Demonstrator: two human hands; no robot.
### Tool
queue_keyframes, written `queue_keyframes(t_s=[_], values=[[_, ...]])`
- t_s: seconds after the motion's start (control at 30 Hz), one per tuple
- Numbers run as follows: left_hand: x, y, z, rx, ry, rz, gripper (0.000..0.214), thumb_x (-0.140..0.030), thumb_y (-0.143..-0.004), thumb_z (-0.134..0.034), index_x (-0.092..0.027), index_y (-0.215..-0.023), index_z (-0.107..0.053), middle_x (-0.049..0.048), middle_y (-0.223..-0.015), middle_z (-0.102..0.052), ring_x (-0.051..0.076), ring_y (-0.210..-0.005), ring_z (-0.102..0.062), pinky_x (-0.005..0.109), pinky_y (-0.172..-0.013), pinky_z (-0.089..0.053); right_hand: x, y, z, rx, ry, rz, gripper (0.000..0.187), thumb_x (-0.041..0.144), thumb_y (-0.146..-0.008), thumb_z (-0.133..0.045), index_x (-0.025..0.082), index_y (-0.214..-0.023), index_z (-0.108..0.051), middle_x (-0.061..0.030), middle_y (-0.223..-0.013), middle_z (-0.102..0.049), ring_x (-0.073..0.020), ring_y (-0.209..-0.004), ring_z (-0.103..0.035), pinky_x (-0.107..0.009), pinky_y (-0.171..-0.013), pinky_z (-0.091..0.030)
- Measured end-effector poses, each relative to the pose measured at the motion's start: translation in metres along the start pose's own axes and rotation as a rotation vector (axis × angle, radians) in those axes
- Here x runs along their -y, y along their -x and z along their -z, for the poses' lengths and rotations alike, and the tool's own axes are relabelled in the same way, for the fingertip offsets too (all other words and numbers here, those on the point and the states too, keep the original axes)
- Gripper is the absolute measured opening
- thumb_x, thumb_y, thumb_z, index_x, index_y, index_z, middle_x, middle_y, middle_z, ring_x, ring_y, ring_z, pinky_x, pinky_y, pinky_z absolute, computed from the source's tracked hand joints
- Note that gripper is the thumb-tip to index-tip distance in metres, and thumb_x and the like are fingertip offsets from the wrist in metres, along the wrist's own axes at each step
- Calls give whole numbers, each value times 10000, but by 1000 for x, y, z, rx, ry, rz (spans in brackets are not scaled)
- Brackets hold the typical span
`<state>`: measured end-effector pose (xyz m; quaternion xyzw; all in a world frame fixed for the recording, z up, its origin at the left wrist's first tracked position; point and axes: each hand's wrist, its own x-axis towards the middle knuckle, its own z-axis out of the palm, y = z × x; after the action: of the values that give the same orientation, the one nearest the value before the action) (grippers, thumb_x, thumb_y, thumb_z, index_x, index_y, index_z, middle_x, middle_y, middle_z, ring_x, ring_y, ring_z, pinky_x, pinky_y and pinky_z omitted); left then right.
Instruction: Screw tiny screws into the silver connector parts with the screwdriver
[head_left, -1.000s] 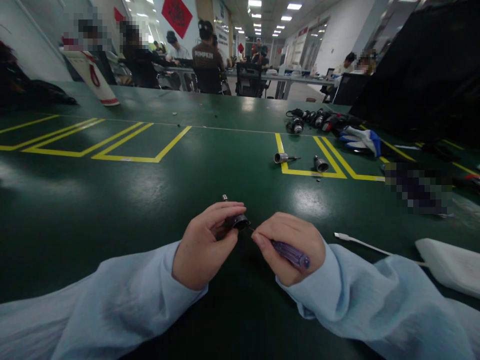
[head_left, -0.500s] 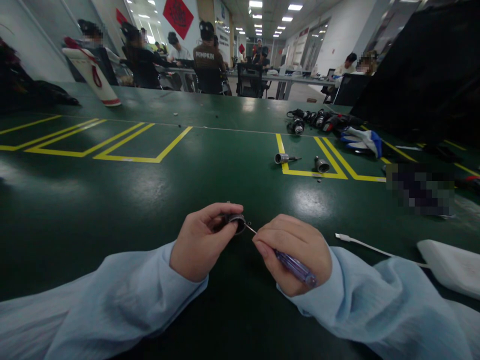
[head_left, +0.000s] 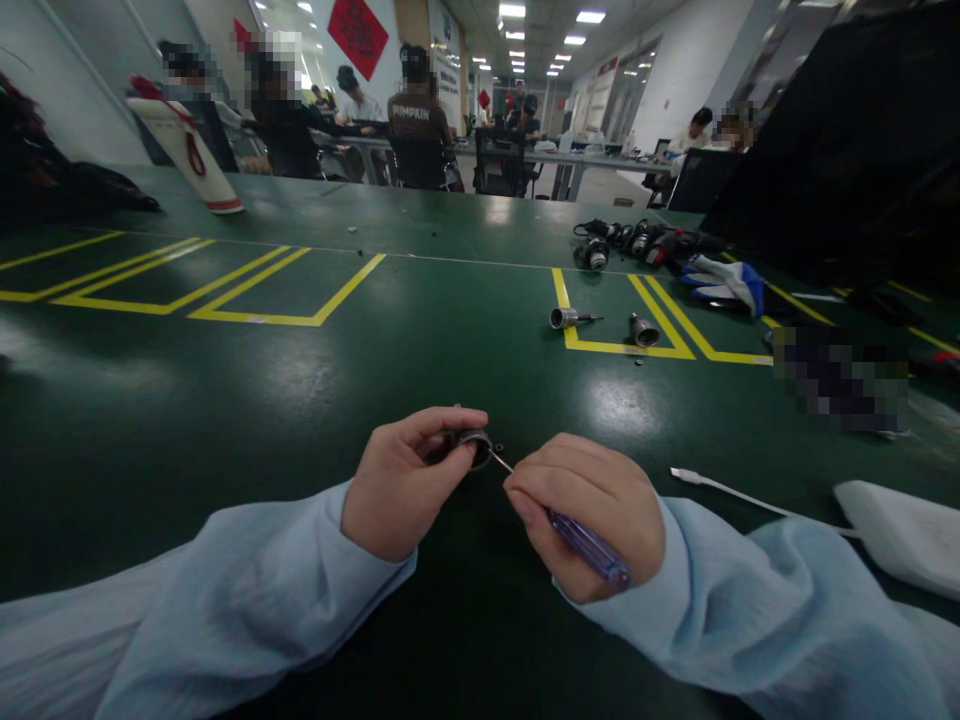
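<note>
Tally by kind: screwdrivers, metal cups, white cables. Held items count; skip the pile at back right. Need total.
Screwdriver: 1, in the right hand
Metal cups: 3, one in the left hand, two at the yellow tape
White cable: 1, beside the right sleeve
Total: 5

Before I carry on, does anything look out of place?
Mildly: one metal cup-shaped fitting lies across the yellow tape outline, while a similar fitting lies inside it. No damage shows on the screwdriver in the right hand.
</note>
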<state>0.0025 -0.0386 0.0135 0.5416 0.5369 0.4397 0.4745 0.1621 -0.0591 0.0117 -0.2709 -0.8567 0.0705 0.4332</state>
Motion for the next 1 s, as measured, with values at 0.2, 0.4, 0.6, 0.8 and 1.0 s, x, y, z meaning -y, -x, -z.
queue_keyframes(t_s=[0.2, 0.4, 0.6, 0.8, 1.0], values=[[1, -1, 1, 4, -25, -12, 217, -167, -595, -630, -134, -805, -671, 66, -865, -687, 185, -771, -644, 309, -763, -515, 0, 0, 0, 33, 5, 32, 92, 88, -733, -496, 94, -739, -588, -82, -663, -629, -131, -604, -537, -261, -569, -475], [1, -1, 1, 15, 1, -16, 200, -175, -601, -633, -133, -793, -673, 63, -847, -688, 178, -745, -645, 288, -723, -524, 0, 0, 2, 35, 10, 46, 97, 83, -729, -501, 79, -731, -598, -91, -664, -632, -133, -598, -537, -262, -567, -467], [0, -4, 4, 49, 14, 5, 240, -159, -580, -633, -124, -817, -648, 54, -824, -679, 177, -719, -641, 301, -696, -525, -3, -2, 4, -188, -234, -357, 166, 151, -762, -480, 150, -647, -600, -17, -580, -606, -97, -546, -549, -232, -557, -452], [1, -11, 11, 48, 8, 31, 304, -171, -603, -625, -146, -906, -609, 37, -776, -673, 191, -764, -635, 352, -775, -486, -34, -3, -11, -258, -614, -876, 230, 307, -735, -514, 154, -568, -556, 7, -450, -559, -90, -418, -519, -211, -426, -431], [3, -14, 11, 53, 33, 47, 286, -160, -611, -618, -150, -897, -607, 26, -768, -674, 177, -741, -637, 335, -765, -487, -42, -3, -14, -262, -638, -944, 242, 334, -690, -537, 149, -536, -557, 1, -415, -554, -89, -382, -505, -209, -401, -419]])
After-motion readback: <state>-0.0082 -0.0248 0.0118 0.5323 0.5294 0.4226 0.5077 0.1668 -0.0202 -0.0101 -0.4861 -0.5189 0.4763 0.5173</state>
